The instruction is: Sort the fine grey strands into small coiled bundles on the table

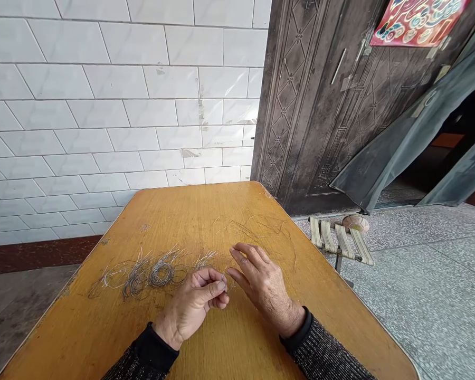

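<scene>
Over the middle of the table, my left hand (200, 302) is closed, with thumb and index finger pinching a thin wire (222, 276). Only a short bit of that wire shows at the fingertips. Just right of it is my right hand (263, 282), its thumb and fingers apart in a loose curve close to the wire. Whether a fine strand touches its fingertips is too small to tell. Left of my hands lie a round coil of silvery wire (162, 273) and a darker wire bundle (132, 281). Loose thin brownish wires (257, 228) spread beyond my right hand.
The wooden table (190, 211) reaches to a white tiled wall (114, 84). A dark carved door (312, 105) stands behind its right corner. On the right, a strap-topped folding stool (342, 240) stands on the speckled floor (427, 264), near a ball (356, 222) and a grey curtain (396, 137).
</scene>
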Demonstrator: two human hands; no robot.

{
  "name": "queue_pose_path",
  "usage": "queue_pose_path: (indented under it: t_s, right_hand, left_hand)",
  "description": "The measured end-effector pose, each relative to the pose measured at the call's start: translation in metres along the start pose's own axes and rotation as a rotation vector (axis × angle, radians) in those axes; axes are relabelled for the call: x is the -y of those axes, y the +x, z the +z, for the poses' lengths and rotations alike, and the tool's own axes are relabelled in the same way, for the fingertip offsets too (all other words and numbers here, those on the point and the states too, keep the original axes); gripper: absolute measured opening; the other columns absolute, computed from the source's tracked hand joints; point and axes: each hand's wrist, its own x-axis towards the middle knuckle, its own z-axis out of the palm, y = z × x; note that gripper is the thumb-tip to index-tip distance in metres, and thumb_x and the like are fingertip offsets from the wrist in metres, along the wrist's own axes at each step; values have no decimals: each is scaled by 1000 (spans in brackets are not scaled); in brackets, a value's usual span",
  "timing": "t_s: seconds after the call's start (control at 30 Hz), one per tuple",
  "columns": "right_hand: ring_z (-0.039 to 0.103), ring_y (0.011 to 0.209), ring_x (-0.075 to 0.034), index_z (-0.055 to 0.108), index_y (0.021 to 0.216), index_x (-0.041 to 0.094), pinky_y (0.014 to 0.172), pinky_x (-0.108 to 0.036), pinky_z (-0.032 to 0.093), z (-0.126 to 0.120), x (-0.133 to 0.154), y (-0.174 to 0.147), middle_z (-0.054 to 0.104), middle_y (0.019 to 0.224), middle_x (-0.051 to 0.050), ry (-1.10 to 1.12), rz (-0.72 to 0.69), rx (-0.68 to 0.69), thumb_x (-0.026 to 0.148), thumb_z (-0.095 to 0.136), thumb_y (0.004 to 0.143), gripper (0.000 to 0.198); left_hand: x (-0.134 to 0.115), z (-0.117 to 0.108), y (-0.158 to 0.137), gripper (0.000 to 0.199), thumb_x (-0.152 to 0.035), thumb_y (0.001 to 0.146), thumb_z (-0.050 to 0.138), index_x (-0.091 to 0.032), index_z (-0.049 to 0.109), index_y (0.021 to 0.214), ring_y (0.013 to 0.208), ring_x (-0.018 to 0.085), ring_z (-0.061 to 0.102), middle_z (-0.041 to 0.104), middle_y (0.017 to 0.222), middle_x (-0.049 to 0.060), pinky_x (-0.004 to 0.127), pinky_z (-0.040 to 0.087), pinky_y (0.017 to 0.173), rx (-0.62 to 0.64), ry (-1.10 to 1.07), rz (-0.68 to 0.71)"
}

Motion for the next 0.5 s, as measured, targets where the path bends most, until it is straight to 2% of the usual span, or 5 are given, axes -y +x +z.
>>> queue_pose_path:
  t_s: [0.5]
  right_hand:
    - [62, 87, -21, 59, 103, 12, 70, -32, 54, 3, 1, -2, 65, 100, -14, 10, 39, -23, 30, 44, 89, 27]
  left_hand:
    - [1, 1, -1, 14, -22, 66, 74, -14, 62, 68, 55, 8, 56, 58, 66, -1, 21, 40, 53, 42, -45, 22]
